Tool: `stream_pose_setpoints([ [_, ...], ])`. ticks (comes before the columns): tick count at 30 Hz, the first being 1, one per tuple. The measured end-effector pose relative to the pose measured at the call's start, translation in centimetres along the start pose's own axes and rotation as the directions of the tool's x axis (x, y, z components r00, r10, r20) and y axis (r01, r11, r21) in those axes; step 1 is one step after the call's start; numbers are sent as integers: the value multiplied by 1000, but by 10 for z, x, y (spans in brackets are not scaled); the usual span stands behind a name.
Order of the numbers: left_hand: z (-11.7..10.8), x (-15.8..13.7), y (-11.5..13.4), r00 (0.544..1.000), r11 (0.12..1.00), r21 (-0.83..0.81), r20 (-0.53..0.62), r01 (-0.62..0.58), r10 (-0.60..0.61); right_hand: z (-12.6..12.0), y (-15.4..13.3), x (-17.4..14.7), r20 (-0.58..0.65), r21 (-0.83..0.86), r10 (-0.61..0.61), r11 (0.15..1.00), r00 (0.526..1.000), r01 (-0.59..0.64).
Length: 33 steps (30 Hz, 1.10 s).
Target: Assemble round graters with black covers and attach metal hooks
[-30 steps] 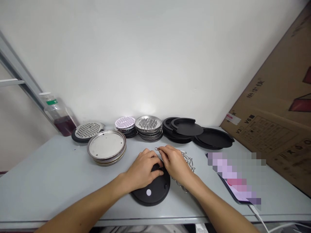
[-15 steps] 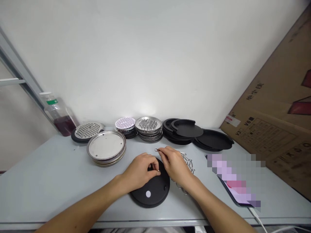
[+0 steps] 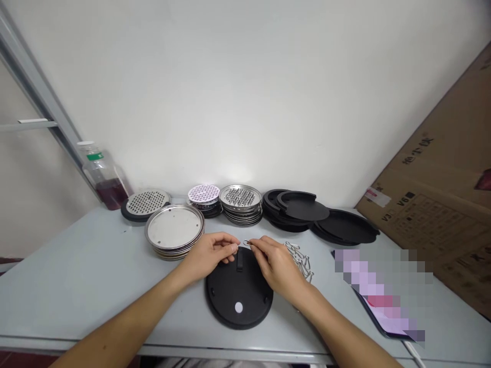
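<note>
One bottle (image 3: 100, 169) holding dark liquid (image 3: 111, 194); right hand (image 3: 276, 263) pinching metal loop (image 3: 246, 242), left hand (image 3: 209, 254) by black disc (image 3: 245, 289), hold unclear

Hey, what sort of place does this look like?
Probably a small workshop, judging by the stacked round metal plates, the loose heap of metal clips and the large printed cardboard box at the right.

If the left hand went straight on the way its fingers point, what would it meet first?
Probably the small silver metal wire loop held by the right hand, just beyond the left hand; their relative depth is unclear.
</note>
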<state>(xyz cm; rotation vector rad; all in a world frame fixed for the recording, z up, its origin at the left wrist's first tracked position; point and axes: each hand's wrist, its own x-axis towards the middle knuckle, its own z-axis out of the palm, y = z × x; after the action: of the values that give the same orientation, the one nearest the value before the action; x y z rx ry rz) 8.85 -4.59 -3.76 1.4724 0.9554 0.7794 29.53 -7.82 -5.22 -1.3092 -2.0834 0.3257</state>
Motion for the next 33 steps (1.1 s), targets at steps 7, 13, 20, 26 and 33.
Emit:
stream_pose_setpoints([
  [7, 2, 0, -3, 995, 968, -229, 5, 103, -104, 2, 3, 1, -24, -2, -12, 1000, 1000, 12],
  [13, 0, 0, -4, 988, 924, -356, -9, 142, -155, 0, 2, 1, -21, 0, -13, 1000, 1000, 13],
  [20, 1, -1, -2, 989, 913, -384, 5, 140, -149, 0, 1, 1, -25, 1, -14, 1000, 1000, 14],
  [26, 2, 0, -6, 998, 986, -161, -40, 45, -52, -1, 1, 1, -7, 0, -7, 1000, 1000, 7],
  [33, 4, 1, -10, 993, 991, 119, -89, -69, 80, -1, 0, 1, -1, 3, -8, 1000, 1000, 8],
])
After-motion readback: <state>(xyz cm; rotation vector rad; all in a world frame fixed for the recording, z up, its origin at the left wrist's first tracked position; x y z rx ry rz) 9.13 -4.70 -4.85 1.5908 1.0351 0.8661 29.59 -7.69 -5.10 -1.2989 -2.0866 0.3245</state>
